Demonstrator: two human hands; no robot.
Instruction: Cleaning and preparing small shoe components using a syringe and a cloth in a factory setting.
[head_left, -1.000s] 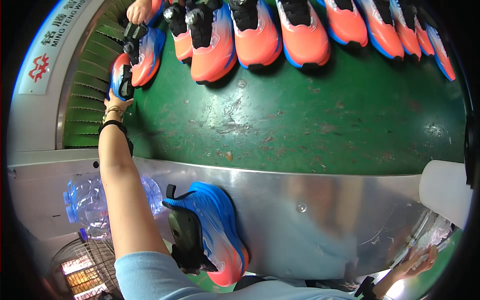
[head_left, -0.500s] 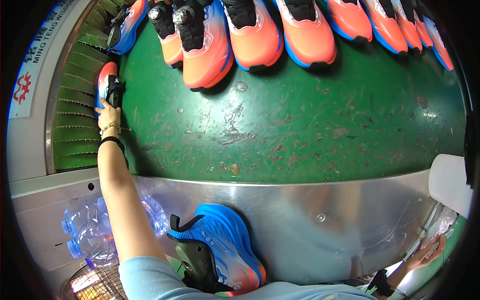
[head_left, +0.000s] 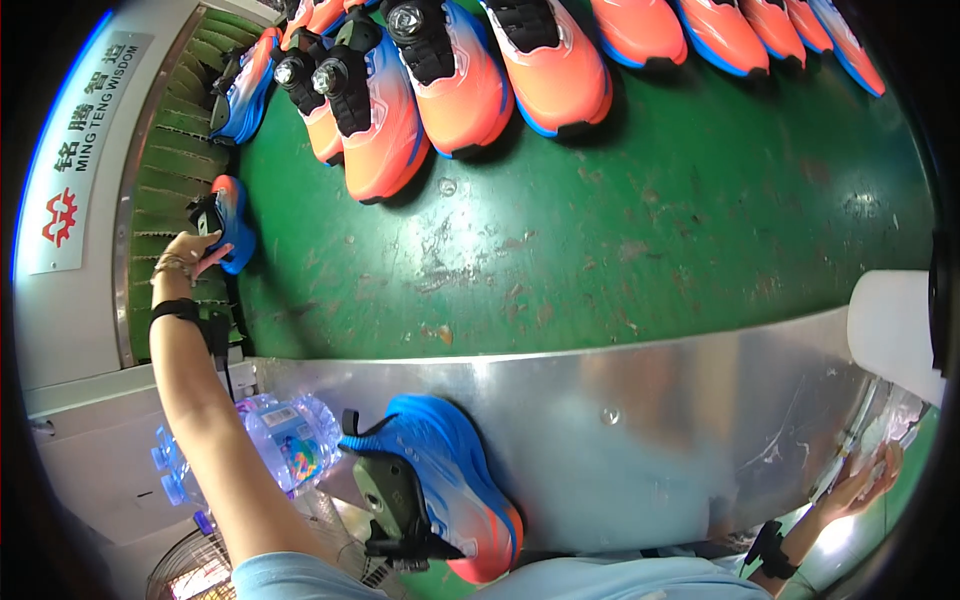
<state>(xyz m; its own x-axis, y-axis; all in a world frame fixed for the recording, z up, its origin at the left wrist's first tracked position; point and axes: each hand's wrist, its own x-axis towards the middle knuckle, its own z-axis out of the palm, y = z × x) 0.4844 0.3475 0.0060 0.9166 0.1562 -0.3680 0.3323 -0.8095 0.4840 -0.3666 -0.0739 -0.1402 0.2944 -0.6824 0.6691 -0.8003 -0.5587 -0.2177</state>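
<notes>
At the far left, my left hand [head_left: 198, 252] is closed on the heel end of a blue and coral sneaker [head_left: 232, 215] with a dark shoe last inside. This sneaker stands by the green slatted strip. My right hand [head_left: 865, 485] is low at the right, its fingers stretched out beside some clear plastic [head_left: 893, 418]. It appears to hold nothing. Close to my body, another blue and coral sneaker [head_left: 435, 470] lies on its side against the metal edge, an olive last in its opening.
Several coral sneakers [head_left: 385, 150] stand in a row across the far side of the green surface [head_left: 560, 230]. A metal apron [head_left: 640, 440] borders it. Clear plastic bottles [head_left: 295, 440] lie below my left forearm, near a wire fan guard [head_left: 195, 565]. A white rounded part [head_left: 890, 325] juts in at right.
The sneaker in my left hand has turned and tipped, showing more of its blue sole. My left hand now grips its heel from the left. The right hand has shifted slightly upward.
</notes>
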